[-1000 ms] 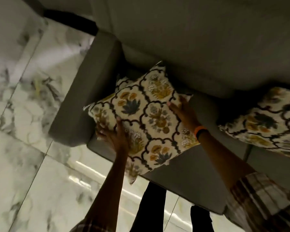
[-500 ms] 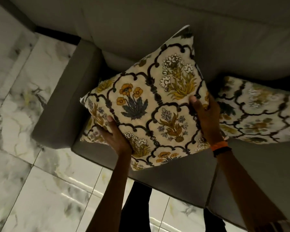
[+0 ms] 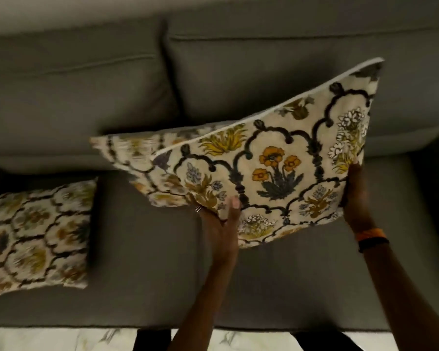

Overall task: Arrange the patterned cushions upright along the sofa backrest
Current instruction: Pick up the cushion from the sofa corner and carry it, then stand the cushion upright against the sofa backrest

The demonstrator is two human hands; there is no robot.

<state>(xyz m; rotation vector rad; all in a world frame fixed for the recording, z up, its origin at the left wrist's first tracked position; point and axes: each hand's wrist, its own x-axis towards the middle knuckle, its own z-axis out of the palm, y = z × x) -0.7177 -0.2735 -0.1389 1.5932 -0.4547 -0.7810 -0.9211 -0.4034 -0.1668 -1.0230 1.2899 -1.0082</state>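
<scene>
Both hands grip one patterned cushion (image 3: 276,173): our left hand (image 3: 222,231) pinches its lower edge, our right hand (image 3: 356,196) clasps its right side, raised above the sofa seat (image 3: 142,262) before the backrest (image 3: 213,79). Behind it a second cushion (image 3: 137,153) is mostly hidden, perhaps leaning against the backrest. A third cushion (image 3: 36,239) lies flat at left, blurred and cut off. We read no labels.

home living room | grey sofa (image 3: 137,224) | patterned cushions (image 3: 36,239) | marble floor (image 3: 61,338)
</scene>
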